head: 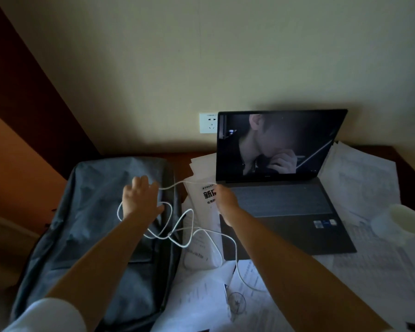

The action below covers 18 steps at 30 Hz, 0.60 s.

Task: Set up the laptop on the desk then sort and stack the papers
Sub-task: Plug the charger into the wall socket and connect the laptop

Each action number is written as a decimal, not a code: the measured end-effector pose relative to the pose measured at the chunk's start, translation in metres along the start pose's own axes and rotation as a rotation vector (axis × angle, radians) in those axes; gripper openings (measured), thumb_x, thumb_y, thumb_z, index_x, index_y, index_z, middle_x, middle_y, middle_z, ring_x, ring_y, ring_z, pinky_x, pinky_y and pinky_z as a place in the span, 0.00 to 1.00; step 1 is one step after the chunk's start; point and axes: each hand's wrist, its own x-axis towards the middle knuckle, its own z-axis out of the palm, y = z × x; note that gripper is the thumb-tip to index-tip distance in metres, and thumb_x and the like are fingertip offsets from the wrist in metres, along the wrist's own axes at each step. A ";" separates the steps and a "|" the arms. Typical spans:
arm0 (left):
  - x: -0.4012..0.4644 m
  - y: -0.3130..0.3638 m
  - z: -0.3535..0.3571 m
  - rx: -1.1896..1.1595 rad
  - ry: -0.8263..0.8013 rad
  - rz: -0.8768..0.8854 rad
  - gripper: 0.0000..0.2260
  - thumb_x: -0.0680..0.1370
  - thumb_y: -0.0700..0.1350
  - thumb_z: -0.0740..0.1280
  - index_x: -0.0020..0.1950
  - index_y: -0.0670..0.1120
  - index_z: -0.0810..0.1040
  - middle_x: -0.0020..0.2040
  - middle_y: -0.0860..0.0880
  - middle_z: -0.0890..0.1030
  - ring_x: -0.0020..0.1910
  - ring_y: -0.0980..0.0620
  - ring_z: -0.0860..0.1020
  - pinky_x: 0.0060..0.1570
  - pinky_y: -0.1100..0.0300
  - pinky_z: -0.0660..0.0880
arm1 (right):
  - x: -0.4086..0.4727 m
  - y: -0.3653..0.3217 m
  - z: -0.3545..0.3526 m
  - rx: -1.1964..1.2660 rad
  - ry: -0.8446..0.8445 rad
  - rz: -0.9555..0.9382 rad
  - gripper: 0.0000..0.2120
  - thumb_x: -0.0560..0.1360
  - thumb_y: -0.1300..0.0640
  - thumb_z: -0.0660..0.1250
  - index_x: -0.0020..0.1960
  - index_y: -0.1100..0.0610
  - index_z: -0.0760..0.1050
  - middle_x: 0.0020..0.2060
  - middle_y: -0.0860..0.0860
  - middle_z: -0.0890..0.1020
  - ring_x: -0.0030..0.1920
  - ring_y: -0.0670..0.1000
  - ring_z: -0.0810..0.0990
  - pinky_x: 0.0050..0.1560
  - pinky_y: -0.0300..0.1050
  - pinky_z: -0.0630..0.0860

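Note:
The grey laptop (285,204) stands open on loose papers (364,178) on the desk, its screen dark. A white cable (185,226) lies in tangled loops between the laptop and a grey backpack (94,226). My left hand (140,197) hovers over the backpack and holds a stretch of the cable, one loop hanging round the wrist. From there the cable runs taut to my right hand (225,198), which pinches its end at the laptop's left edge near the hinge. The cable's white charger block (201,257) lies on the papers.
A wall socket (209,122) sits just left of the screen. A white cup (400,221) stands on papers at the right. A pen (225,289) and a small round clear object (236,304) lie on sheets near the front. The backpack fills the left side.

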 end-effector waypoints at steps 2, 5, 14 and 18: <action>0.001 -0.002 0.010 0.096 0.022 0.061 0.36 0.71 0.64 0.66 0.73 0.49 0.59 0.68 0.46 0.63 0.66 0.46 0.64 0.60 0.56 0.65 | 0.003 -0.001 0.000 -0.049 0.010 0.045 0.13 0.80 0.61 0.54 0.43 0.58 0.75 0.46 0.55 0.80 0.43 0.50 0.76 0.40 0.41 0.71; 0.003 -0.010 0.020 0.168 -0.022 0.114 0.43 0.73 0.63 0.64 0.78 0.46 0.47 0.74 0.43 0.55 0.72 0.44 0.58 0.66 0.52 0.61 | 0.004 0.004 0.005 -0.174 0.014 0.036 0.10 0.77 0.66 0.59 0.43 0.64 0.77 0.38 0.57 0.78 0.39 0.53 0.77 0.40 0.45 0.75; 0.034 0.029 0.004 -0.263 -0.072 0.566 0.38 0.73 0.39 0.62 0.79 0.49 0.46 0.77 0.47 0.56 0.76 0.48 0.53 0.75 0.48 0.44 | 0.006 0.007 0.023 -0.298 -0.047 -0.235 0.10 0.78 0.65 0.63 0.56 0.62 0.80 0.54 0.57 0.82 0.56 0.54 0.78 0.60 0.43 0.73; 0.047 0.042 0.010 -0.427 -0.309 0.606 0.29 0.77 0.47 0.62 0.77 0.52 0.57 0.64 0.45 0.76 0.65 0.47 0.72 0.68 0.50 0.65 | 0.015 0.009 0.021 0.021 0.016 -0.033 0.07 0.74 0.64 0.66 0.42 0.55 0.80 0.41 0.50 0.80 0.43 0.48 0.77 0.41 0.38 0.73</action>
